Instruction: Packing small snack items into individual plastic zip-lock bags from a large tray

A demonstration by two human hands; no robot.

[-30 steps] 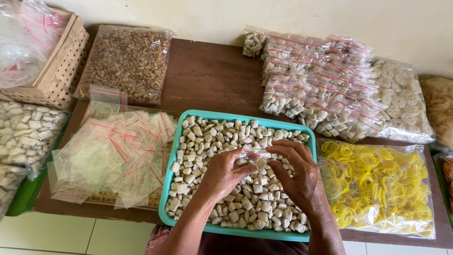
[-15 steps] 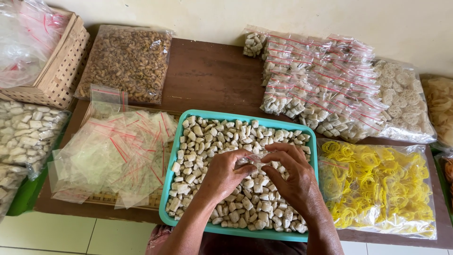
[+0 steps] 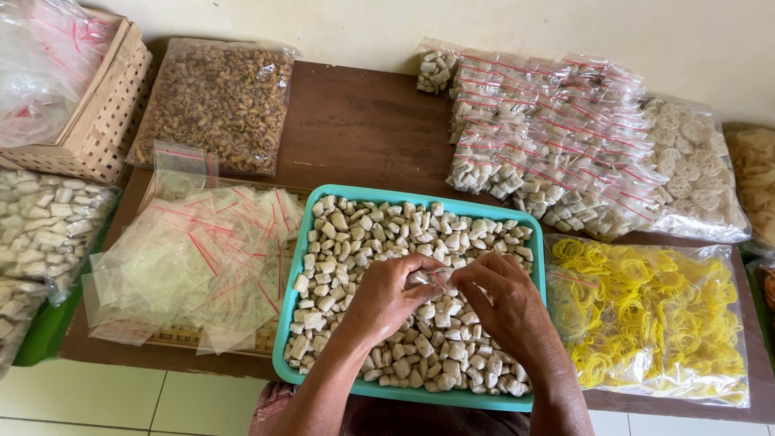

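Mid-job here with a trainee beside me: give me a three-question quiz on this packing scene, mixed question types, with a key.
1. True or false: both hands, left hand and right hand, hold one small bag over the teal tray.
2. What lies just right of the tray?
A. a brown snack bag
B. a bag of yellow rings
C. a woven basket
3. Fill in: the empty bags with red strips lie to the ____ of the tray.

Key: 1 true; 2 B; 3 left
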